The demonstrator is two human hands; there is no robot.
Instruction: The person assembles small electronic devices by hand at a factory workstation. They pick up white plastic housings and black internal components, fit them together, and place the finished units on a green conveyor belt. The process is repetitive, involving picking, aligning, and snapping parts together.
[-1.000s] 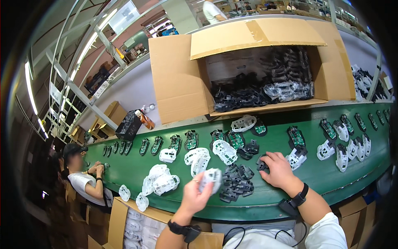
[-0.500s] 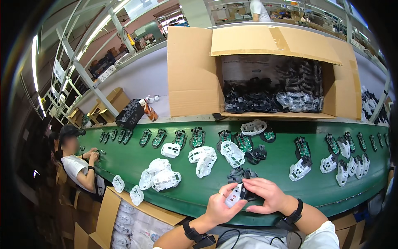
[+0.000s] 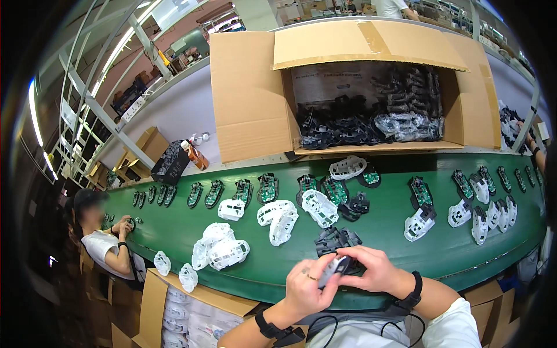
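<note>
White shell point(image 3: 329, 274), black piece point(image 3: 344, 264) against it: between both hands, over near edge of green table point(image 3: 452, 255). Left hand point(image 3: 306, 285) pinches shell; right hand point(image 3: 376, 271) curls narrow around black piece, exact contact partly hidden. Judged light, stiff, smooth plastic; thin edges may crack. Grip by sides, light pressure. Beyond: loose black parts point(image 3: 336, 239), then circuit boards point(image 3: 267, 188), likely fragile; handle by rims. Farthest: open cardboard box point(image 3: 243, 98).

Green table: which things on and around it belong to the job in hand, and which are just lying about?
Job, seemingly:
- white shell and black part, between left hand and right hand
- loose black parts, other white shells, circuit boards

Lying about, seemingly:
- orange-brown bottle
- clear item behind it
</note>
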